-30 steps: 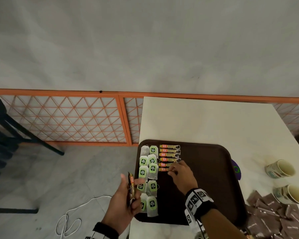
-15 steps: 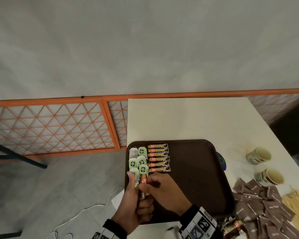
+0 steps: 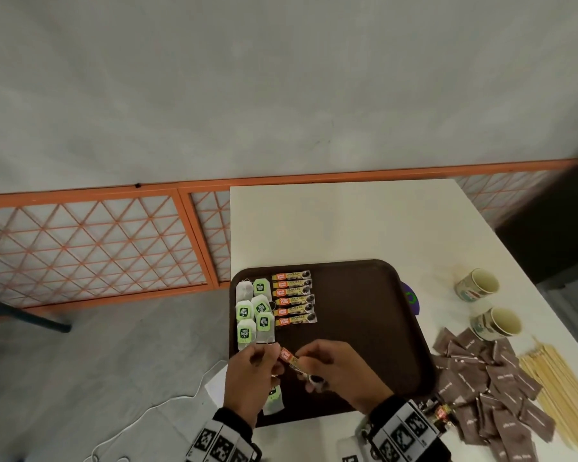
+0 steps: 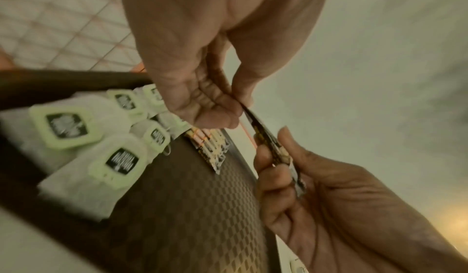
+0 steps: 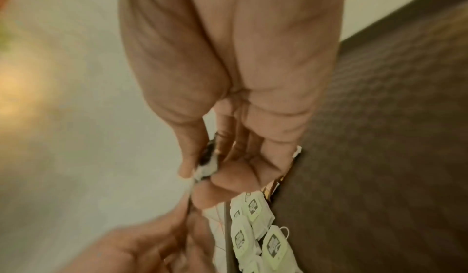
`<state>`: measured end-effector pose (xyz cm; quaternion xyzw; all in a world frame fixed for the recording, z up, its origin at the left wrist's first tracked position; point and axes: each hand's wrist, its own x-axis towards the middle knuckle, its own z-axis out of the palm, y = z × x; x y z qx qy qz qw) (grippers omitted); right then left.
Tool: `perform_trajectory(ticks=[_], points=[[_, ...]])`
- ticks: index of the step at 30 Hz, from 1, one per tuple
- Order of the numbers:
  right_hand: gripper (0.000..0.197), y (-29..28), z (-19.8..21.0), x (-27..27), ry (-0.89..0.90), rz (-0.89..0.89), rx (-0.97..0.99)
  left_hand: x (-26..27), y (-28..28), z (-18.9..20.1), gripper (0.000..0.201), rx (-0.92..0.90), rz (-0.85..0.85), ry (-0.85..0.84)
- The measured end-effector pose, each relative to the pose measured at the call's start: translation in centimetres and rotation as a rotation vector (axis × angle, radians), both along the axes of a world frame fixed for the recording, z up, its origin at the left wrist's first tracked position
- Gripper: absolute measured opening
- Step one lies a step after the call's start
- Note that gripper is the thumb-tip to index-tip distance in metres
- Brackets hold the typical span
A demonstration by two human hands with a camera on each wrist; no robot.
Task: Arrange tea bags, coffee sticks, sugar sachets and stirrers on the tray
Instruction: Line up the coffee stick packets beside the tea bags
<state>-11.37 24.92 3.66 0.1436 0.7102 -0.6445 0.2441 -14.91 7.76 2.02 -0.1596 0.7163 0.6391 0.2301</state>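
Head view shows the left hand (image 3: 247, 378) and the right hand (image 3: 342, 371) raised together over the near part of the brown tray (image 3: 364, 328), each pinching one end of a single coffee stick (image 3: 291, 360). The left hand's thumb and forefinger close on the orange end; the right hand's fingers curl round the dark end, and the stick slants between them. From the left wrist, the left hand (image 4: 202, 61) nips the stick (image 4: 263, 137) at its top edge while the right hand (image 4: 316, 187) holds it lower down. From the right wrist, the right hand (image 5: 228, 77) grips the stick (image 5: 206, 160) between thumb and fingertips, with the left hand (image 5: 142, 251) blurred beneath.

Just under the left hand, one tea bag (image 3: 274, 400) lies at the tray's near left edge. Right of the right hand, off the tray, brown sugar sachets (image 3: 494, 385) are heaped on the white bench (image 3: 347, 221), with a spread of wooden stirrers (image 3: 561, 391) beyond them to the right and a few more coffee sticks (image 3: 442, 413) close to the right wrist.

Just beyond the left hand, a cluster of green-tagged tea bags (image 3: 254, 311) sits in two columns along the tray's left side. Beyond both hands, six coffee sticks (image 3: 294, 298) lie side by side, next to the tea bags. Farther off to the right, two paper cups (image 3: 488, 305) lie tipped on the bench.
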Motion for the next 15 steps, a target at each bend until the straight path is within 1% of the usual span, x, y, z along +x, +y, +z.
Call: perform_trajectory(ticks=[2, 4, 7, 9, 14, 15], points=[[0.017, 0.4, -0.6, 0.0, -0.06, -0.085, -0.089, 0.4, 0.1, -0.8, 0.015, 0.028, 0.076, -0.047], [0.016, 0.4, -1.2, -0.2, -0.08, -0.143, -0.099, 0.7, 0.0, -1.4, 0.013, 0.037, 0.13, -0.054], [0.013, 0.8, -1.8, -0.8, -0.07, -0.29, -0.03, 1.0, 0.0, -1.7, 0.01, 0.074, 0.145, -0.066], [0.014, 1.5, -2.7, -1.6, -0.102, -0.389, 0.009, 0.9, -0.5, -1.7, 0.012, 0.098, 0.151, -0.079], [0.022, 3.2, -5.9, -4.1, -0.193, -0.407, 0.159, 1.3, -3.4, -1.8, 0.014, 0.09, 0.103, -0.073], [0.025, 3.3, -6.3, -4.3, -0.195, -0.409, 0.222, 1.5, -4.1, -1.9, 0.013, 0.074, 0.091, -0.065]])
